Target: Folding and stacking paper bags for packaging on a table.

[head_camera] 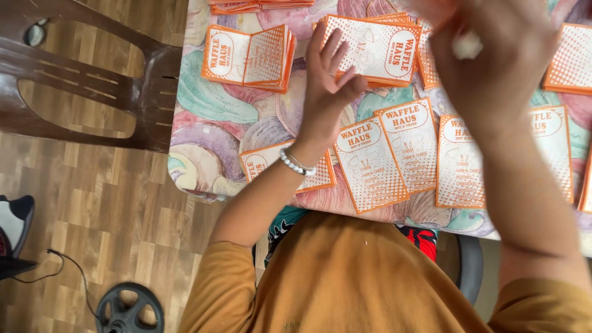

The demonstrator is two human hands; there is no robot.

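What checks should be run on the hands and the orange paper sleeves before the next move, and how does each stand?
1. Left hand in view, open, fingers spread: ok.
2. Left hand reaching the sleeve stack: fingertips at its edge; grip cannot tell.
3. Right hand sharp enough to judge: not ok, blurred and close to the camera.
4. Small white thing in the right hand: pinched there; what it is, cannot tell.
5. Flat sleeves in the front row lying face up, side by side: ok.
6. Second stack on the table away from the edge: ok.
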